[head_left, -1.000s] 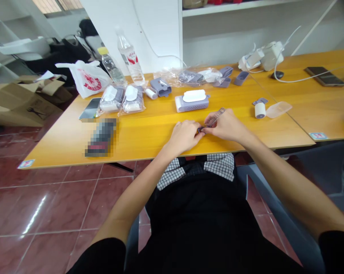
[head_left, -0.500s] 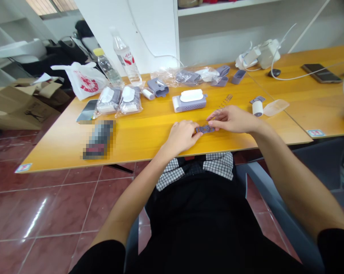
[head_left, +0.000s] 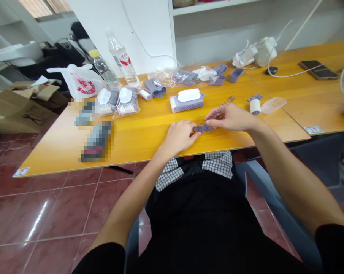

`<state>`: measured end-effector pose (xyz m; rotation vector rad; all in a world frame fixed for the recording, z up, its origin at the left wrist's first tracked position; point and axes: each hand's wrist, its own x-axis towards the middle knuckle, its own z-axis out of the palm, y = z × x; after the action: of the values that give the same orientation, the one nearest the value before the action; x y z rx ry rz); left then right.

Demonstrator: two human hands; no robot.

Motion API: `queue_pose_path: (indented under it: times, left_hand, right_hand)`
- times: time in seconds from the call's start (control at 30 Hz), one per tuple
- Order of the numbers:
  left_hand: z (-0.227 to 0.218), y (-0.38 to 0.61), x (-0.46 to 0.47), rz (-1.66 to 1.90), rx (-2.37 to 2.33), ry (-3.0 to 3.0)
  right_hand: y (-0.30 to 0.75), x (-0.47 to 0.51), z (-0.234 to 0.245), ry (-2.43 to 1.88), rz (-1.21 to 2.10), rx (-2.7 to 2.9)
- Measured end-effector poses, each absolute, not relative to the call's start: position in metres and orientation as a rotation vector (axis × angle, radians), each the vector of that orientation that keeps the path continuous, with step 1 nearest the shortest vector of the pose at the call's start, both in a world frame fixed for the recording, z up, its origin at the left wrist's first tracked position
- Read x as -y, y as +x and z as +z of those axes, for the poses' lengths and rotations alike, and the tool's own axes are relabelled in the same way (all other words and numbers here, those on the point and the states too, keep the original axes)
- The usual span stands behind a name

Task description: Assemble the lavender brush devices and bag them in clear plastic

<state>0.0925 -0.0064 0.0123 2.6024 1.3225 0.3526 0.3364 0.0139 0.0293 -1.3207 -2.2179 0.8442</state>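
Note:
My left hand [head_left: 179, 136] pinches one end of a small flat grey-purple plastic part [head_left: 202, 129] lying on the wooden table [head_left: 149, 129]. Its fingers are closed on the part. My right hand [head_left: 231, 117] is just to the right of the part and grips a clear plastic ruler [head_left: 221, 109] that slants away toward the back right; its fingertips touch the part's right end. Behind my hands sits a purple device with a white top [head_left: 186, 101].
Bagged purple and white parts [head_left: 117, 102], a loose purple housing [head_left: 155, 87], two water bottles [head_left: 121, 58], a white plastic bag [head_left: 81, 82], a small white roll [head_left: 255, 107] with a clear cap [head_left: 272, 105]. The right table holds a phone [head_left: 318, 69], chargers [head_left: 257, 54] and cables.
My hands have drawn slightly apart, baring the small grey-purple part between them. The ruler in my right hand now points further back right. The view has shifted a little.

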Motion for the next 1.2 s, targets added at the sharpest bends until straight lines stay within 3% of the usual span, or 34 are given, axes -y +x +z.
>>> queue_pose_path:
  times: [1.2]
  left_hand:
    - [0.012, 0.093, 0.007, 0.335, -1.319, 2.593]
  right_hand:
    - [0.317, -0.014, 0.021, -1.384, 0.548, 2.361]
